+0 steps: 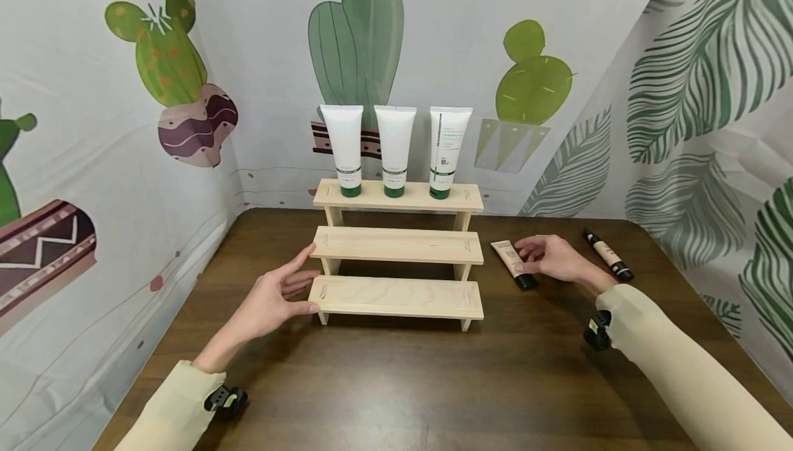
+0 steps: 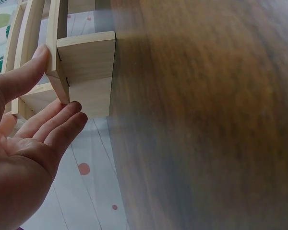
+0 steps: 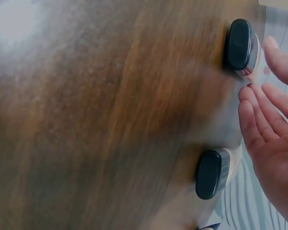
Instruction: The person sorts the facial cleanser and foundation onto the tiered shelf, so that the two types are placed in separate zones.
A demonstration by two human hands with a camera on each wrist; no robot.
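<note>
A three-tier wooden display stand [image 1: 396,246] stands mid-table. My left hand [image 1: 272,303] is at its left end, fingers extended, with the index fingertip at the middle tier and the thumb at the bottom one. In the left wrist view, thumb and fingertips touch the edge of a board beside the end panel [image 2: 89,72]. Right of the stand lies a beige BB cream tube [image 1: 509,258] with a black cap. My right hand [image 1: 551,258] hovers close over it, thumb and fingers apart. The right wrist view shows a gap between thumb and tube [image 3: 241,45].
Three white tubes with green caps, left [image 1: 343,148], middle [image 1: 395,148] and right [image 1: 449,151], stand on the top tier. Another beige tube with black ends [image 1: 607,255] lies farther right. Behind the brown table [image 1: 372,382] hangs a cactus-print cloth [image 1: 272,58].
</note>
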